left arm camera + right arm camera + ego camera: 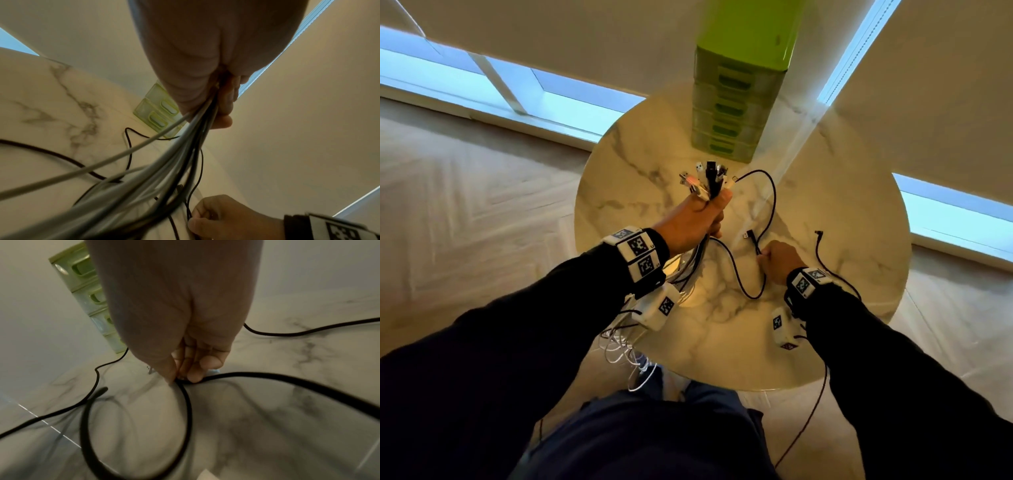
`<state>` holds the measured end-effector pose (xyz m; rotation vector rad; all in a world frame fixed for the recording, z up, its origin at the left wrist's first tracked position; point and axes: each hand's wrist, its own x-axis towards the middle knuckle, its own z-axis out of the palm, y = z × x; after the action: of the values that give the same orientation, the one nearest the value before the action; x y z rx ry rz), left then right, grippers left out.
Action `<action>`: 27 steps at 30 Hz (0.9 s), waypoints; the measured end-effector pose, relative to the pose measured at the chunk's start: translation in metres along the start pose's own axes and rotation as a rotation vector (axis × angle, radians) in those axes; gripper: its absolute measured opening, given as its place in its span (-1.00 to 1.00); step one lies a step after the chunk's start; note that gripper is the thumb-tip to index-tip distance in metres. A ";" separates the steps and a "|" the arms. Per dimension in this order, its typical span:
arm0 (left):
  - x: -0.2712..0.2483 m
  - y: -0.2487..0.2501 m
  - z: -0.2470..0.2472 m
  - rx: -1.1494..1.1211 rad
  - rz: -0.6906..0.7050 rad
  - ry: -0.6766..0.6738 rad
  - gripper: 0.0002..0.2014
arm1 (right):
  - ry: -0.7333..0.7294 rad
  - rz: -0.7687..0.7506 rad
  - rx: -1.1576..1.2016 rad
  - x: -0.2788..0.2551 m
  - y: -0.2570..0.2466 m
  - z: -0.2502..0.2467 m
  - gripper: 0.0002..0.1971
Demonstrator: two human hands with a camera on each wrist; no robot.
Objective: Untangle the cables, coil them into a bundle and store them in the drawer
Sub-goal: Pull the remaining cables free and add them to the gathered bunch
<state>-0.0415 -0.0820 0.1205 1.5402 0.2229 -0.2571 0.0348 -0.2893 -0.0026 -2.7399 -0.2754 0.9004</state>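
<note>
Cables (709,181) stand bunched in the left hand (695,219), fingers clamped round them above the tabletop (842,192) middle, tails spilling over the near edge. The right hand (779,257) pinches a black cable (767,192) looped across the marble. A hard pull could snag that loop on the hanging strands. Free room lies right; the green drawer unit (729,113) stands shut at the far edge.

round marble table (842,212) on pale herringbone floor (465,192), by windows (571,102).
</note>
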 end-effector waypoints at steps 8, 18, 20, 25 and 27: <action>0.007 -0.020 0.024 -0.027 -0.069 0.042 -0.74 | 0.406 0.222 0.467 0.002 0.034 -0.054 -0.68; 0.008 -0.017 0.044 -0.209 0.052 0.108 -0.57 | 0.385 -0.524 0.889 -0.088 -0.079 -0.070 -0.99; 0.006 -0.015 0.041 -0.264 0.048 0.105 -0.41 | 0.361 -0.571 0.784 -0.094 -0.090 -0.054 -0.95; 0.010 -0.017 0.029 -0.227 -0.078 0.215 -0.41 | 0.296 -0.541 0.673 -0.099 -0.100 -0.036 -0.93; 0.011 -0.016 0.021 -0.199 -0.092 0.270 -0.38 | 0.275 -0.560 0.633 -0.102 -0.099 -0.032 -0.87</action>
<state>-0.0361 -0.1032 0.1018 1.3653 0.5182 -0.0953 -0.0367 -0.2259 0.1079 -2.0021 -0.5553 0.3628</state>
